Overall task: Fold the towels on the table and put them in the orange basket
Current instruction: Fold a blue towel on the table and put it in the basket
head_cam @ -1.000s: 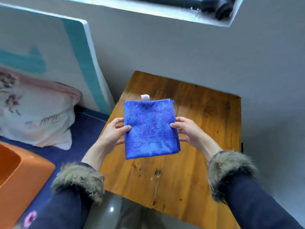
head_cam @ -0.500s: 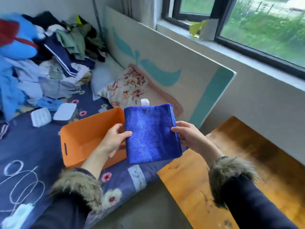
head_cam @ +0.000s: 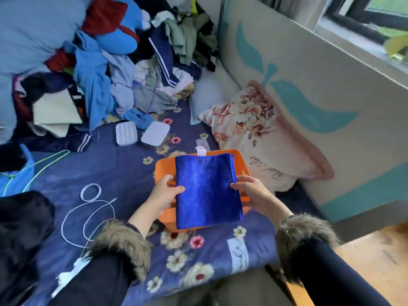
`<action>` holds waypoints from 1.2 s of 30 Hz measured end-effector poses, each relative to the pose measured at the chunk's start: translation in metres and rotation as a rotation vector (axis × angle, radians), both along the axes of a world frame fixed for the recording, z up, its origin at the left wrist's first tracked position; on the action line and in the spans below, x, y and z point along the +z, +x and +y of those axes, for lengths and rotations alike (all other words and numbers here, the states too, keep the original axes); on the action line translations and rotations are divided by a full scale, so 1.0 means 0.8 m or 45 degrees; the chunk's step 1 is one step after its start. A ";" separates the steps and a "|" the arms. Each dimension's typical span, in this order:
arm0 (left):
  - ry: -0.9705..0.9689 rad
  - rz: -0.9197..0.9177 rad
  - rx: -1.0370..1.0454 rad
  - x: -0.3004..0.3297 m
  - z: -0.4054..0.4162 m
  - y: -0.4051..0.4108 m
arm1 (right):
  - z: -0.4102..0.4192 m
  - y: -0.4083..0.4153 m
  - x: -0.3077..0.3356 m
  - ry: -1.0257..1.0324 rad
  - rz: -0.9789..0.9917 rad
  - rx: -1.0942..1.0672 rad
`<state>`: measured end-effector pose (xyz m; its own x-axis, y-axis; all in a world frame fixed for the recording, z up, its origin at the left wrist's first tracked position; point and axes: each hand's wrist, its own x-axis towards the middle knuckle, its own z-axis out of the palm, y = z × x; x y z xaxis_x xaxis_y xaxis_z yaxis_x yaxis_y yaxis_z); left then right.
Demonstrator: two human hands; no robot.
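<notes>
Towel: blue, folded into a flat rectangle, being held level just above the orange basket, covering most of its opening; white tag sticking out at the far edge.
Orange basket: sitting on the bed, just beside the floral pillow; near and far rims and a slot handle on the right wall showing around the towel; inside hidden by the towel.
Left hand: gripping the towel's left edge, thumb lying on top, fingers tucked out of sight beneath.
Right hand: gripping the towel's right edge, thumb pressing on top, fingers curling under.
Sleeves: dark, ending in fur cuffs at both wrists.
Bed: wearing a navy cover with a flower print, carrying the basket and much else.
Floral pillow: leaning against a pale board painted with teal leaves.
Clothes heap: piling up at the far end of the bed, blues, reds and greens mixed.
White pads: two, lying side by side near the heap.
White cord: looping across the cover, left of the left arm.
Tabletop: wooden, showing only at the lower right corner, well apart from the basket.
</notes>
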<state>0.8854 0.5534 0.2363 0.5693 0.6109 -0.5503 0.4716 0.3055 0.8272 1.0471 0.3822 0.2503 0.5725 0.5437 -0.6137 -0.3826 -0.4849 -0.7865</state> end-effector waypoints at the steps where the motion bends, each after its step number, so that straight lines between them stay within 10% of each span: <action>1: -0.003 0.020 0.015 -0.010 0.009 0.006 | 0.013 0.006 -0.010 -0.014 0.007 0.008; 14: -0.079 0.442 0.207 -0.221 0.084 0.095 | 0.135 0.104 -0.229 -0.324 0.121 0.187; 32: 0.595 1.033 0.043 -0.362 0.116 0.125 | 0.214 0.094 -0.416 -0.499 0.101 0.344; 36: 0.973 1.091 -0.347 -0.364 0.106 0.125 | 0.211 0.094 -0.427 -0.611 -0.022 0.449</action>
